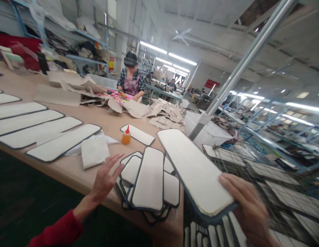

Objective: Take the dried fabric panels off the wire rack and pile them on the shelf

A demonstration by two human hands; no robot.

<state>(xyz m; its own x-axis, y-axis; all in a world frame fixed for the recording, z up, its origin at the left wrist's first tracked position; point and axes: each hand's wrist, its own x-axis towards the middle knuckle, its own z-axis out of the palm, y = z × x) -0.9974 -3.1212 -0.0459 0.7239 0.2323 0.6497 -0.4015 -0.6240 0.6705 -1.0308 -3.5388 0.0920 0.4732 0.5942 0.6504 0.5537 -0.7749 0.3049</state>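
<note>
Holding the long white panel [194, 169] w/ dark edging, our R hand [248, 202] is clamped on its near end, fingers on the white top face; thumb hidden. Panel's tilted, off to the R of the stack [150, 180], far end over the table [105, 125]. Can't tell if that end touches anything.

Our L hand [105, 181] is empty, fingers apart, just beside the stack's L side; can't tell if fingertips touch it. Stack = similar panels lying at mixed angles, one whole panel on top.

Just beyond the stack: orange bottle [126, 137] w/ red tip, upright, & a single panel [142, 136] lying flat behind it. Folded white cloth [94, 151] lies L of the bottle, next to a row of panels [64, 142] laid side by side along the table.

Farther back, grey-beige sheets [166, 110] are piled up; a co-worker [131, 82] in a checked shirt & patterned apron is behind them, hands near some pink & multicolored material. White bin [205, 132] is past the table's R side, near a slanted metal pole [241, 68]; more panels on wire racks [254, 168] at far R.
</note>
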